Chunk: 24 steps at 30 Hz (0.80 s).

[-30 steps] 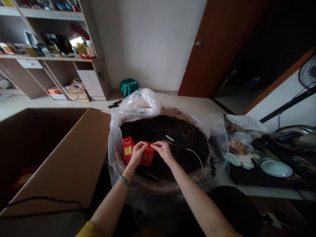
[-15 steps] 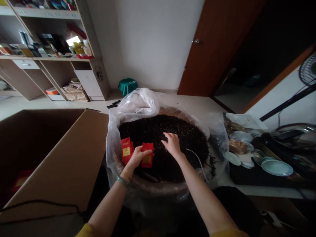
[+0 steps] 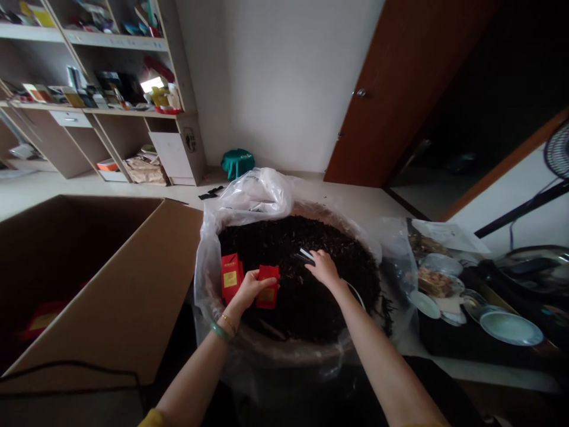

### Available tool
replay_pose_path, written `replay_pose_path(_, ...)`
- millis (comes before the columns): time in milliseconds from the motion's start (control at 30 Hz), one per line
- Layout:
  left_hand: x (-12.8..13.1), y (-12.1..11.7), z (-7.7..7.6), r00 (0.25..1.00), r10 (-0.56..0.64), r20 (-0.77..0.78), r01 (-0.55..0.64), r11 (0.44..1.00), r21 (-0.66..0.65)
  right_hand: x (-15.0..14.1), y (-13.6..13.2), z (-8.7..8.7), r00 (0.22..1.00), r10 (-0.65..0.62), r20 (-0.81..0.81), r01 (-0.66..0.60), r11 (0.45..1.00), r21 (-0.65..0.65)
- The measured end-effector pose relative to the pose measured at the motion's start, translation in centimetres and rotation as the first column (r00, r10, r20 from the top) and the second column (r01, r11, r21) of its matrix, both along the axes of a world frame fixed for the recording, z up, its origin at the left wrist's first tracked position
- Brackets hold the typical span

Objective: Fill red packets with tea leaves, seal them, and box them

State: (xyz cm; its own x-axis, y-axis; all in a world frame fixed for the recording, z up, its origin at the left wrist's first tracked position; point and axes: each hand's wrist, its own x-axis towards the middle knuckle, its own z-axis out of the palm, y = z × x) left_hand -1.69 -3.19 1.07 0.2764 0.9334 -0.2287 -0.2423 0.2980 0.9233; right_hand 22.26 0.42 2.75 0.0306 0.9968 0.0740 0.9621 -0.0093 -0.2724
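My left hand (image 3: 248, 292) grips a small red packet (image 3: 267, 289) with a gold patch, thumb across its front. Left of that hand, more red packets (image 3: 230, 279) lie overlapping on dark, loose, leaf-like material (image 3: 284, 237). This material fills a wide round container lined with a clear plastic bag (image 3: 205, 261). Over its middle, my right hand (image 3: 326, 268) is closed on a small slim thing (image 3: 306, 254) with a pale strip and a dark, shiny part; its kind I cannot make out. A thin white cable (image 3: 357, 295) curves beside my right forearm.
An open cardboard box (image 3: 128, 284) stands at the left, with red packets (image 3: 47, 317) inside. On the right are a pale green dish (image 3: 511, 328), a lidded tub (image 3: 433, 282) and a fan (image 3: 559, 151). Shelves (image 3: 120, 40), a teal bin (image 3: 237, 165) and a brown door (image 3: 355, 136) are behind.
The slim thing now shows clearly in my right hand, which has turned slightly and points left. My left hand still holds the red packet. The whole view has tilted a little.
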Motion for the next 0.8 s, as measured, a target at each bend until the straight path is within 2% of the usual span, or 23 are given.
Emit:
replay_pose_path(67,0.0,0.0,0.1,1.000,-0.004,-0.010,0.004,1.000,-0.005,0.2,-0.3,1.2,0.967,0.113,-0.227,-0.102,0.993,0.059)
replay_pose_path(133,0.1,-0.1,0.3,1.000,-0.014,-0.018,0.014,1.000,-0.004,-0.6,-1.0,2.6,0.878,0.279,-0.388,-0.261,0.960,0.102)
replay_pose_path(200,0.1,-0.3,0.6,0.999,-0.031,-0.026,0.032,0.999,0.009,-2.1,-2.0,3.9,0.809,0.396,-0.433,-0.396,0.913,0.096)
replay_pose_path(267,0.0,-0.4,1.1,0.998,-0.048,-0.031,0.049,0.998,0.035,-4.0,-2.7,4.7,0.793,0.436,-0.426,-0.459,0.887,0.052)
replay_pose_path(433,-0.1,-0.7,1.6,0.996,-0.064,-0.056,0.070,0.992,0.108,-7.0,-3.5,5.3,0.819,0.402,-0.409,-0.438,0.899,0.006)
replay_pose_path(800,-0.2,-0.3,0.2,0.997,-0.073,-0.031,0.073,0.997,0.024,-7.4,-3.5,5.2,0.840,0.378,-0.389,-0.379,0.922,0.078)
